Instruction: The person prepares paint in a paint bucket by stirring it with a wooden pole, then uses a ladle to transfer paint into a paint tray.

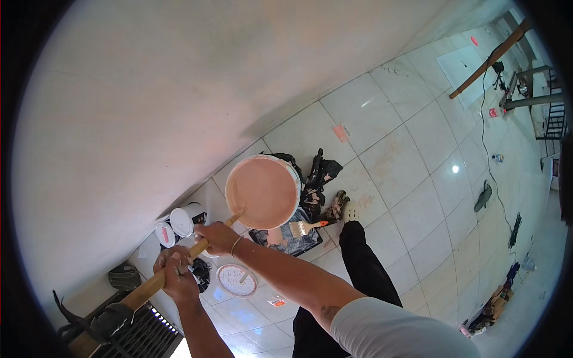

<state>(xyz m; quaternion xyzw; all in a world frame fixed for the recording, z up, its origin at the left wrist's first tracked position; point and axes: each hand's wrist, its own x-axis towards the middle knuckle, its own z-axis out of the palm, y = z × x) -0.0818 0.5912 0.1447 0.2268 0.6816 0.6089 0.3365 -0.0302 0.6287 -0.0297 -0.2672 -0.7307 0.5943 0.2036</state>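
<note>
A long wooden pole (153, 286) slants from the lower left up to a bucket (227, 194) of pinkish paint (265, 191). Its far tip meets the paint near the bucket's lower left rim. My right hand (218, 238) is closed around the pole close to the bucket. Farther back along it, my left hand (176, 274) grips the same pole, with pale smears on its fingers. A paintbrush (304, 227) with an orange-tipped handle lies across a dark paint tray (298, 246) beside the bucket.
White tubs (181, 222) stand by the wall (149, 107). A round lid (237, 280) with pale residue lies on the tiled floor (382, 155). Crumpled black plastic (319, 176) is beside the bucket, near my shoe (351, 212). A cable (490, 161) and a sandal (483, 196) lie farther right.
</note>
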